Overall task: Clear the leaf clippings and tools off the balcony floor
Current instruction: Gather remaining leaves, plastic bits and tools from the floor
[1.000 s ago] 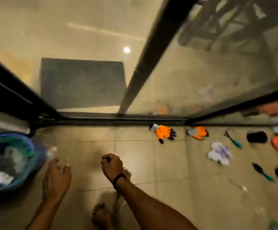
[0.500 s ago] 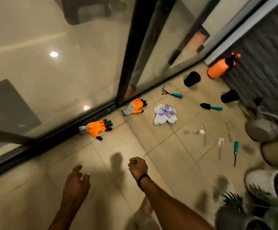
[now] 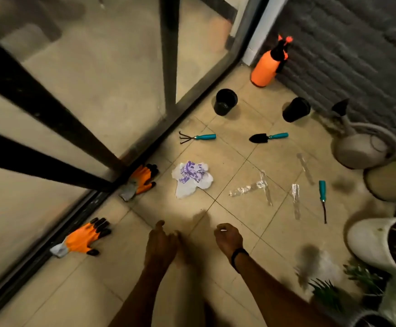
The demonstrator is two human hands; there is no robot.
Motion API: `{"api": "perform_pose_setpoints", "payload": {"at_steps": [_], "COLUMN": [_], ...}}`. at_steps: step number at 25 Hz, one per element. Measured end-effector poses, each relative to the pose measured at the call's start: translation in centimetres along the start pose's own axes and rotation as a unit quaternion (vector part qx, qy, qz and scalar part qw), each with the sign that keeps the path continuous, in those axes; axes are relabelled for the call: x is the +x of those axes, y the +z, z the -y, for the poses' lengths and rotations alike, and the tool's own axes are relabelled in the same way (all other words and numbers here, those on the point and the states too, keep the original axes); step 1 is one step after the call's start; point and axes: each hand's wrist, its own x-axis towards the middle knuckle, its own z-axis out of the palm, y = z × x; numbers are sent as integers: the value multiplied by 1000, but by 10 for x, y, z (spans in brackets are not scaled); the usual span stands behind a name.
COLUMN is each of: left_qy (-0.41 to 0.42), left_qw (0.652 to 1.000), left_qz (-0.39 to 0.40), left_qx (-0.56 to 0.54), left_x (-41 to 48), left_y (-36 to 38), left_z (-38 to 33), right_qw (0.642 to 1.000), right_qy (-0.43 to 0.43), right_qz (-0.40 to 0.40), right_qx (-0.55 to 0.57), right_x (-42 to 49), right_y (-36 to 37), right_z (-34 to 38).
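My left hand [image 3: 161, 246] hangs low over the tiled balcony floor [image 3: 102, 274] with loose fingers and holds nothing. Beside it my right hand [image 3: 228, 237], with a black wristband, is curled in a fist; nothing shows in it. Two orange gloves [image 3: 80, 240] [image 3: 142, 181] lie along the door track. Ahead lie a crumpled white and purple rag [image 3: 192, 178], a teal-handled hand rake [image 3: 198, 137], a trowel [image 3: 268, 137], a thin teal-handled tool [image 3: 322, 197] and clear plastic strips [image 3: 260, 186]. No leaf clippings are plainly visible.
Glass sliding doors with black frames [image 3: 168, 55] bound the left. Two black pots [image 3: 225, 101] [image 3: 296, 109], an orange sprayer [image 3: 265, 67] and a grey watering can [image 3: 362, 148] stand at the back. White planters [image 3: 381, 246] and a green plant [image 3: 329, 295] crowd the right.
The view has swung right, away from a blue bin at the left, onto the floor with the tools. Both hands stay low in front, the right one still fisted.
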Motion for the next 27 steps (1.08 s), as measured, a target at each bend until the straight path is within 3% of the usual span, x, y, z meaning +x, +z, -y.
{"api": "perform_pose_setpoints", "payload": {"at_steps": [6,11,17,20,23,25,27], "left_qy": [-31,30,32,77,146,131,113], "left_qw": [991,977,980,979,966,970,975], "left_qz": [32,4,-24,-33,-85,-100,-118], "left_qx": [128,209,193,186,195,180,148], "left_x": [122,208,303,334,333,316,291], "left_y": [28,77,169,205,224,223,215], "left_z": [-76,-111,-110,-85,-59,-49,-44], "right_qw": [998,987,978,977,958,935,950], "right_qy": [56,128,170,145,153,81,15], "right_qz": [13,-39,-120,-140,-209,-243,-212], "right_qx": [41,90,-22,-70,-125,-245,-229], "right_x": [100,180,352,428,455,445,418], "right_y": [-37,-64,-105,-109,-83,-53,-30], "right_z": [29,15,-47,-62,-63,-68,-72]}}
